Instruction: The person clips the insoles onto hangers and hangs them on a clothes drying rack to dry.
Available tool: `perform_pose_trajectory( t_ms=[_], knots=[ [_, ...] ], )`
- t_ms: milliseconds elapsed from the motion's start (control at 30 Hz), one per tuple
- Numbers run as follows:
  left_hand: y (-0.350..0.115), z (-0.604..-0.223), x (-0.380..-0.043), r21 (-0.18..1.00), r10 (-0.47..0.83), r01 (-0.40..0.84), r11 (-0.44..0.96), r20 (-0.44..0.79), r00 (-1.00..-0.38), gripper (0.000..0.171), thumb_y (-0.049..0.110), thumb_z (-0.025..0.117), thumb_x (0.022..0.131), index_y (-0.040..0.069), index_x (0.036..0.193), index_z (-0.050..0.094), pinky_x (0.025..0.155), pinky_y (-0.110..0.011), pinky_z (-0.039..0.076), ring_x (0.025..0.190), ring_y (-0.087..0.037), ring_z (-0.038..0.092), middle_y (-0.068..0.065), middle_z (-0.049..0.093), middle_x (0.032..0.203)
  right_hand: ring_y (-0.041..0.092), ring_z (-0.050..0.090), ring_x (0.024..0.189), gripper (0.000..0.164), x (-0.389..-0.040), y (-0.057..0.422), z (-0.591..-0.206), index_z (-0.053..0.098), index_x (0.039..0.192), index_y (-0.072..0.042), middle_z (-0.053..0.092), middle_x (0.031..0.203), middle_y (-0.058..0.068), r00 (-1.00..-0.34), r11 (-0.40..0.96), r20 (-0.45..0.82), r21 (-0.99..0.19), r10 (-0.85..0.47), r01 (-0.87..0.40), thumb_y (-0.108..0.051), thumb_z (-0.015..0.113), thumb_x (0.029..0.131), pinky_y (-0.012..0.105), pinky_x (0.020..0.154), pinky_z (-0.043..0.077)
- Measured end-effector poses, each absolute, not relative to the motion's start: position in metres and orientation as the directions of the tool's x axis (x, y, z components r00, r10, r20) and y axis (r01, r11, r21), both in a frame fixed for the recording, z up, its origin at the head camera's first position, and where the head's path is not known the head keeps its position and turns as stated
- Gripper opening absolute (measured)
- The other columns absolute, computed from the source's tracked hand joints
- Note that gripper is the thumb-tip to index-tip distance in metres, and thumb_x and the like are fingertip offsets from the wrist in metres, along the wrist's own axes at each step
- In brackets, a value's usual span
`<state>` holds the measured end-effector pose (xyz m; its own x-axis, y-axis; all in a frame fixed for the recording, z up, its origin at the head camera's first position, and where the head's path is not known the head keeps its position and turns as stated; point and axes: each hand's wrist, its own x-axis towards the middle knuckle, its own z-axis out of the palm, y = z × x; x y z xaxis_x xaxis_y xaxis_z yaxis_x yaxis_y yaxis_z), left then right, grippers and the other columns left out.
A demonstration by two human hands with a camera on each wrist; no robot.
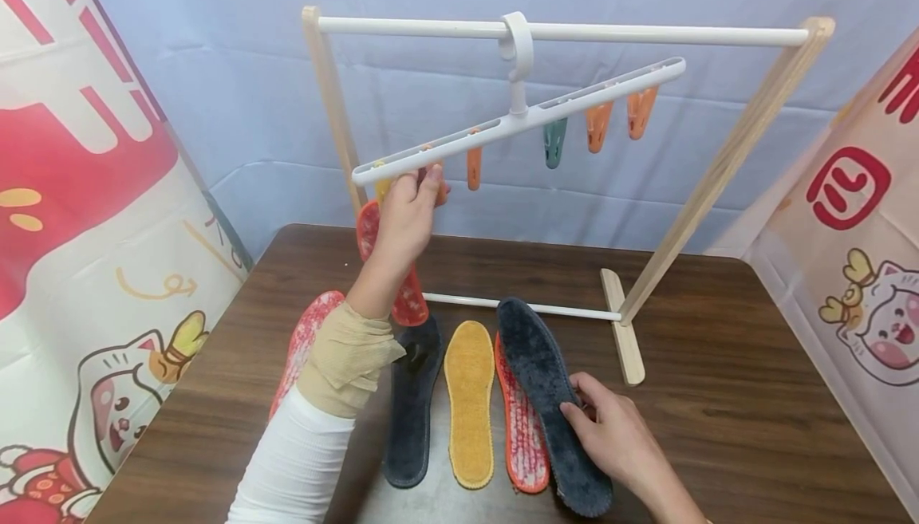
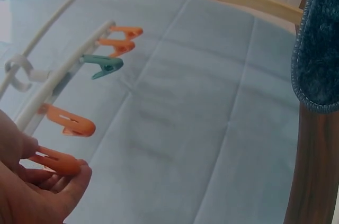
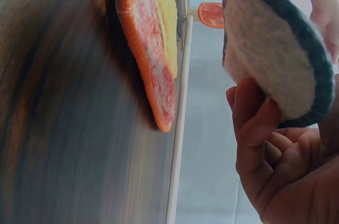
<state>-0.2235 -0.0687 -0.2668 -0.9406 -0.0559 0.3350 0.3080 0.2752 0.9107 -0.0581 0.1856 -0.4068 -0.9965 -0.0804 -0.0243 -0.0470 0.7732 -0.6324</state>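
My left hand (image 1: pixel 408 213) is raised to the low left end of a white clip hanger (image 1: pixel 459 141). Its thumb and fingers pinch an orange clip (image 2: pixel 63 164) there. Beside it, a red patterned insole (image 1: pixel 409 301) hangs under the yellow clip (image 1: pixel 383 189), partly hidden by my wrist. My right hand (image 1: pixel 617 432) grips a dark grey fuzzy insole (image 1: pixel 542 372) by its edge, tilted above the table. The right wrist view shows its pale underside (image 3: pixel 270 49), with fingertips against it.
The hanger tilts from the white rod (image 1: pixel 646 33) of a wooden rack (image 1: pixel 725 165). More orange clips (image 1: pixel 598 127) and a green clip (image 1: pixel 554 143) hang along it. On the table (image 1: pixel 718 428) lie red insoles (image 1: pixel 527 444), a yellow insole (image 1: pixel 470 404) and another dark insole (image 1: pixel 409 436).
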Motion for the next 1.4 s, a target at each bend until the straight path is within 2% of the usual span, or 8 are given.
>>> perform_pose_trajectory(
  t_ms=[233,433,600,1000,1133,1400],
  knots=[
    [-0.069,-0.264,-0.220,0.924,-0.043,0.284,0.255,0.305,-0.952,0.031,0.031,0.047,0.096,0.008,0.117,0.053,0.079,-0.030,0.043,0.089,-0.015,0.056,-0.008,0.058,0.093,0.011,0.046,0.055,0.014,-0.059,0.181,-0.406,0.058,0.099,-0.023,0.054,0.068,-0.007,-0.997,0.766,-0.034,-0.642,-0.074,-0.035,-0.016,0.062,0.088,0.031,0.054,0.039],
    [-0.071,-0.265,-0.220,0.920,-0.034,0.305,0.248,0.323,-0.946,0.026,0.030,0.047,0.096,0.010,0.111,0.054,0.074,-0.030,0.040,0.088,-0.016,0.055,-0.008,0.057,0.088,0.009,0.047,0.056,0.014,-0.059,0.177,-0.404,0.058,0.099,-0.024,0.056,0.067,-0.008,-0.997,0.768,-0.017,-0.639,-0.070,-0.043,-0.016,0.062,0.087,0.031,0.055,0.040],
    [-0.071,-0.266,-0.221,0.916,-0.028,0.324,0.239,0.340,-0.940,0.024,0.028,0.048,0.096,0.007,0.108,0.053,0.074,-0.031,0.039,0.087,-0.016,0.055,-0.009,0.056,0.085,0.007,0.048,0.056,0.015,-0.060,0.175,-0.402,0.058,0.098,-0.025,0.056,0.067,-0.010,-0.997,0.764,0.002,-0.643,-0.072,-0.056,-0.017,0.063,0.087,0.030,0.055,0.041],
    [-0.072,-0.266,-0.222,0.908,-0.049,0.308,0.285,0.335,-0.941,0.028,0.033,0.048,0.095,0.008,0.105,0.053,0.072,-0.030,0.038,0.086,-0.016,0.055,-0.009,0.057,0.085,0.008,0.050,0.058,0.016,-0.064,0.168,-0.399,0.059,0.098,-0.026,0.059,0.070,-0.010,-0.995,0.751,0.032,-0.654,-0.091,-0.089,-0.016,0.064,0.086,0.031,0.056,0.042],
    [-0.073,-0.265,-0.221,0.907,-0.053,0.310,0.285,0.338,-0.940,0.032,0.035,0.047,0.095,0.007,0.108,0.053,0.072,-0.030,0.038,0.085,-0.016,0.054,-0.009,0.057,0.087,0.004,0.053,0.062,0.018,-0.064,0.166,-0.398,0.060,0.098,-0.025,0.061,0.073,-0.011,-0.994,0.749,0.053,-0.654,-0.097,-0.108,-0.015,0.064,0.085,0.031,0.058,0.044],
    [-0.075,-0.266,-0.220,0.916,-0.064,0.290,0.277,0.319,-0.946,0.033,0.035,0.047,0.095,0.011,0.117,0.053,0.072,-0.030,0.038,0.085,-0.016,0.053,-0.007,0.059,0.092,0.006,0.052,0.058,0.017,-0.065,0.162,-0.395,0.059,0.097,-0.025,0.059,0.069,-0.011,-0.993,0.750,0.057,-0.652,-0.102,-0.115,-0.014,0.064,0.085,0.030,0.056,0.043]
  ],
)
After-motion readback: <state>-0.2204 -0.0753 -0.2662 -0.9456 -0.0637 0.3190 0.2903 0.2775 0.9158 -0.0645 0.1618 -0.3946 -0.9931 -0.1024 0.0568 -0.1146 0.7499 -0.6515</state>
